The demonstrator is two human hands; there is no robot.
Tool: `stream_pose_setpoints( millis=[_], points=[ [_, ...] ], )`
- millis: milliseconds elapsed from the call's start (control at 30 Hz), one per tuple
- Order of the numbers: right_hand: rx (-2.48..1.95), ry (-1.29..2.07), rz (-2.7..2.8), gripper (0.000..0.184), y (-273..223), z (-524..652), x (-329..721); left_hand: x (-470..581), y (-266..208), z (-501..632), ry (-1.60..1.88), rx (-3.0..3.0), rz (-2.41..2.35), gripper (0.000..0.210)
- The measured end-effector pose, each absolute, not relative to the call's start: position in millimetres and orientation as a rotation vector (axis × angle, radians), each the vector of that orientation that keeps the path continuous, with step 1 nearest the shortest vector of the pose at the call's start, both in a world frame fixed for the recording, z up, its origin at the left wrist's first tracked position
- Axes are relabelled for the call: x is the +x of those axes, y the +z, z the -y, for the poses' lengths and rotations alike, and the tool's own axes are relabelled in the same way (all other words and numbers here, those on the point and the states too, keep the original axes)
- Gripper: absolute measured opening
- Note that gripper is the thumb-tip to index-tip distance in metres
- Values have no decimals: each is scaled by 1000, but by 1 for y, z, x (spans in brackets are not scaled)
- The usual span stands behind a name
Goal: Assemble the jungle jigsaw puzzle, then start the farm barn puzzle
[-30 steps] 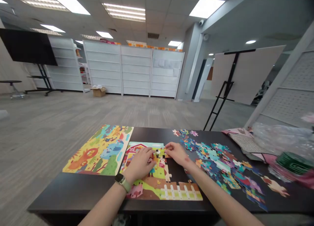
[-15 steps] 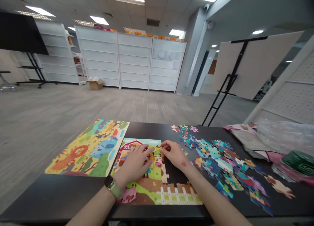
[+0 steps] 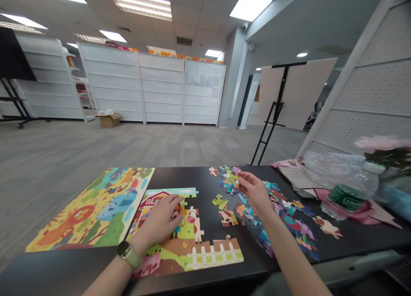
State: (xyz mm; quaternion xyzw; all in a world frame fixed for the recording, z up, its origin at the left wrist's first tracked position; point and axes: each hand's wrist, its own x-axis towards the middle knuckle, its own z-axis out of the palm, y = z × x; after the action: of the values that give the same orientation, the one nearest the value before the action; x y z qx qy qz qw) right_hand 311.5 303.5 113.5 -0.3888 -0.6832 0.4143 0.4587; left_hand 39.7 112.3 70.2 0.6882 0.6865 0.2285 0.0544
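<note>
A partly assembled farm jigsaw puzzle (image 3: 189, 255) lies on the black table, showing a red barn, a cow and a white fence. My left hand (image 3: 162, 214) rests on it with the fingers stretched out. Raised over the loose pieces, my right hand (image 3: 255, 191) pinches a yellow-green puzzle piece (image 3: 231, 177) between thumb and fingers. Between the farm puzzle and that hand lie a green puzzle piece (image 3: 220, 201) and a brown-and-white puzzle piece (image 3: 228, 218). Many blue and purple puzzle pieces (image 3: 293, 221) are heaped beyond my right forearm, partly hidden by it.
A yellow animal picture board (image 3: 93, 210) lies at the left. On the right are a plastic bottle with a green label (image 3: 348, 196), pink wrapping (image 3: 369, 214) and a lone pale piece (image 3: 327, 226). The table's front edge (image 3: 192, 281) runs below.
My right hand has left the farm puzzle's upper right edge and moved right, carrying a yellow-green piece. My left hand stays on the puzzle. The view has turned to the right.
</note>
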Motion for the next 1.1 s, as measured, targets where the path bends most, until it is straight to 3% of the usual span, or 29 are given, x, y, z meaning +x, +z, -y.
stream_pose_setpoints(
  millis=[333,433,700,1100],
  points=[
    [-1093,777,1786,28,71,-296,351,142,103,-173,671,2089,-2121,35],
    [-1079,756,1826,27,67,-298,353,161,101,-207,598,2022,-2179,41],
    [-1050,750,1970,28,60,-295,350,125,91,-240,512,2079,-1983,45],
    [-936,458,2520,32,74,-268,333,121,91,-190,634,2240,-1840,21]
  ],
)
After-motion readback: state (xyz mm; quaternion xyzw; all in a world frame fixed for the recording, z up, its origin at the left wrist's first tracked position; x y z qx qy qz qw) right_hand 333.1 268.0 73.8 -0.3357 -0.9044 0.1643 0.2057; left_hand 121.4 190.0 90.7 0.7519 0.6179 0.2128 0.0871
